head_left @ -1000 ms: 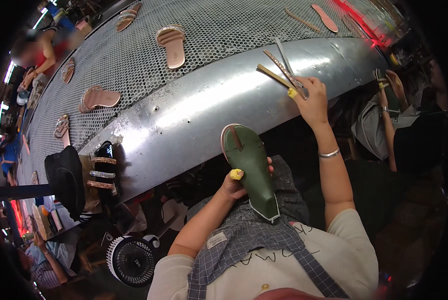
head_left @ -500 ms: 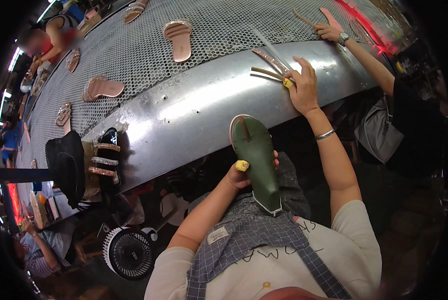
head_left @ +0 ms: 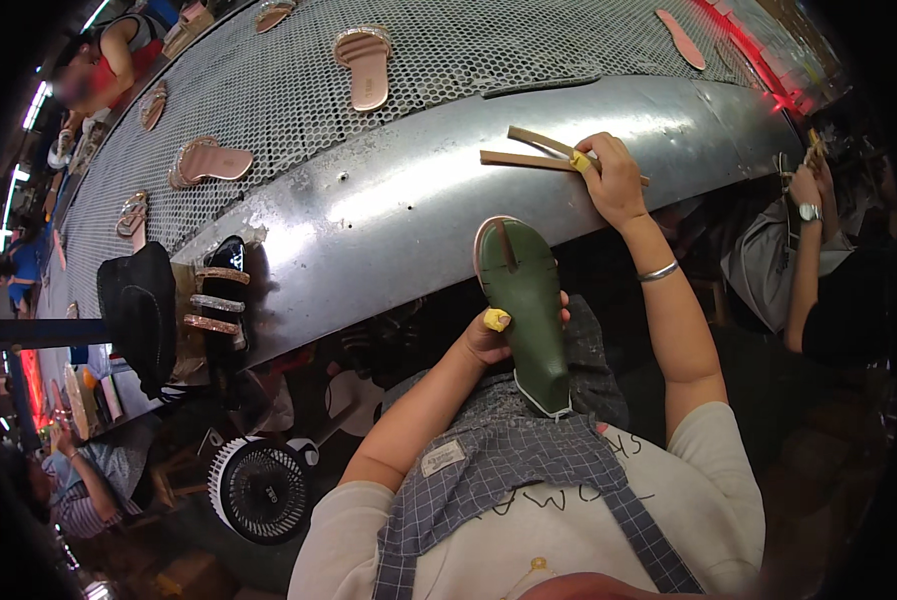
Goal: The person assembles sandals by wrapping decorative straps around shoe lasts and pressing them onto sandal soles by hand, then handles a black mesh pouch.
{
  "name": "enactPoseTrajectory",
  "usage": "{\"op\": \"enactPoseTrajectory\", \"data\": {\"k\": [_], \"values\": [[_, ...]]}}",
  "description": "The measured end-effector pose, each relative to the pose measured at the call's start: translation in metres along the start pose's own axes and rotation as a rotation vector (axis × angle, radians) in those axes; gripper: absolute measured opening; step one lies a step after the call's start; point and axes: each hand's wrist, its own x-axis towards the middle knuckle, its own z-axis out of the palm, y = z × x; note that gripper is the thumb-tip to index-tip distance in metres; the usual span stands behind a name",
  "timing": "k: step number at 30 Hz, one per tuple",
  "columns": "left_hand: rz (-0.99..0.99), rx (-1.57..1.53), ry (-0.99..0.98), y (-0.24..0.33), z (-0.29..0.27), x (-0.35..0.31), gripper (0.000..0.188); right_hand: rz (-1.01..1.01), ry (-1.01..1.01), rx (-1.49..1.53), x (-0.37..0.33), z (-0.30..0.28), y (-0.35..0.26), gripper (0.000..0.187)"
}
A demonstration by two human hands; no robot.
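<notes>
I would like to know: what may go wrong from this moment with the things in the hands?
The left hand alone holds the green shoe last; if its grip loosens, the last might slide toward the checked apron. The right hand holds brown straps whose free ends spread apart, so one could perhaps slip onto the metal bench.

Shoe last [head_left: 530,305] in smooth, semi-matt plastic, straps [head_left: 528,161] matt and leather-like, bench edge [head_left: 368,205] in glossy, scuffed metal, mesh [head_left: 448,75] in rough metal, apron [head_left: 513,460] in matt cloth, polished metal bracelet [head_left: 658,271]
</notes>
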Motion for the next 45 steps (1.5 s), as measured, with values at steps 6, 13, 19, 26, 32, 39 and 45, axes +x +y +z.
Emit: {"op": "enactPoseTrajectory", "data": {"k": [6,13,19,26,32,39,45], "values": [[-0.004,-0.002,0.004,0.0,-0.004,0.006,0.102,-0.062,0.114,-0.231,0.011,0.005,0.007,0.012],[0.015,0.011,0.015,0.005,0.001,0.003,0.104,0.179,0.234,-0.011,0.055,0.006,-0.013,0.021],[-0.019,-0.026,0.004,0.0,-0.001,0.001,0.105,-0.019,0.059,-0.055,0.106,0.031,0.037,0.016],[-0.016,-0.015,-0.004,-0.006,-0.003,-0.005,0.106,0.122,-0.391,-0.223,0.091,0.009,0.025,0.019],[-0.011,-0.038,0.015,-0.006,-0.002,-0.002,0.106,0.153,-0.078,0.271,0.05,-0.037,-0.013,0.018],[0.011,0.007,0.07,0.012,0.002,0.001,0.106,0.425,-0.144,1.267,-0.089,-0.071,-0.13,0.051],[-0.007,-0.102,0.111,0.001,-0.017,-0.003,0.108,0.106,-0.232,0.954,-0.128,-0.02,-0.139,0.035]]}}
